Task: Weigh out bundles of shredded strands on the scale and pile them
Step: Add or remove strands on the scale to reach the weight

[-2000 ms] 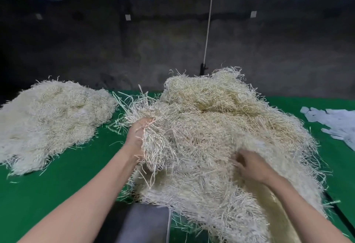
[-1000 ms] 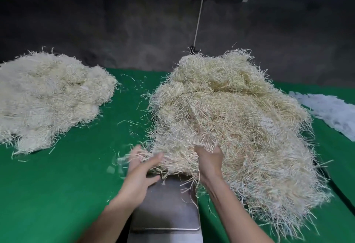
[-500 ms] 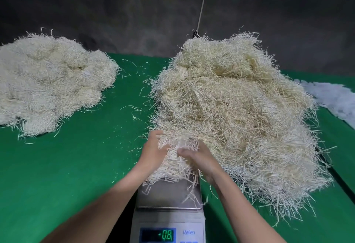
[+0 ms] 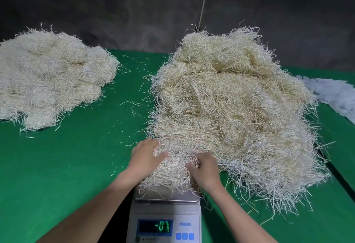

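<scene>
Hands at work: the bare left forearm [image 4: 92, 204] and bare right forearm [image 4: 242, 212] extended from the bottom of the frame, angled toward each other. The left hand [image 4: 147, 156], palm down, curled its fingers [image 4: 152, 144] into one side of a small bundle of pale cream shredded strands [image 4: 171, 173], thumb across the top. The right hand [image 4: 206, 169] gripped the opposite side, knuckles up, fingertips buried.

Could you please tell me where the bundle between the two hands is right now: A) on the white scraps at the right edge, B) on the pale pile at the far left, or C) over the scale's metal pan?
C: the left hand and right hand grip the bundle directly over the scale's metal pan, at the near edge of the big pile.
</scene>
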Available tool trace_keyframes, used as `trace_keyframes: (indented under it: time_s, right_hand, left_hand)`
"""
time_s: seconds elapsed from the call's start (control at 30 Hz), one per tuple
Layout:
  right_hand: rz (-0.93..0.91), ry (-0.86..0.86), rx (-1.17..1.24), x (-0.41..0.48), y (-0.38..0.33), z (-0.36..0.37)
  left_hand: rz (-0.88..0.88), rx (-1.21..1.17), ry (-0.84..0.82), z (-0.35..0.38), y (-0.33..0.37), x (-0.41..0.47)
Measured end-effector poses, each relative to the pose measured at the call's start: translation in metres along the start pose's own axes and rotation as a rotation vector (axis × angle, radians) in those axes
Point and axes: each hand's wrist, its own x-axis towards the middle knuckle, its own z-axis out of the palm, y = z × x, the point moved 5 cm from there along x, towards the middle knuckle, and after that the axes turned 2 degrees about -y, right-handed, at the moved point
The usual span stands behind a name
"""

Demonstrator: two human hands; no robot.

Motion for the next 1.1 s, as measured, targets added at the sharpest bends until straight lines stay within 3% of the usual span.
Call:
trace_keyframes:
  time_s: [0.07, 0.27, 0.47, 0.7, 1.1]
  right_hand:
    - [-0.052, 0.025, 0.049, -0.003, -0.007, 0.002]
    - [-0.015, -0.078, 0.115, -0.007, -0.007, 0.005]
    - [0.053, -0.188, 0.079, -0.001, -0.003, -0.023]
    - [-0.060, -0.171, 0.048, -0.008, -0.018, -0.051]
    - [-0.181, -0.119, 0.162, -0.015, -0.030, -0.053]
  left_hand:
    - [0.023, -0.167, -0.014, 0.002, 0.006, -0.004]
    - [0.030, -0.154, -0.098, 0.018, 0.007, -0.009]
    - [-0.051, -0.028, 0.023, -0.015, -0.002, 0.006]
    - [-0.049, 0.038, 0.209, -0.053, 0.006, 0.000]
    - [0.061, -0.183, 0.315, -0.079, 0.038, -0.013]
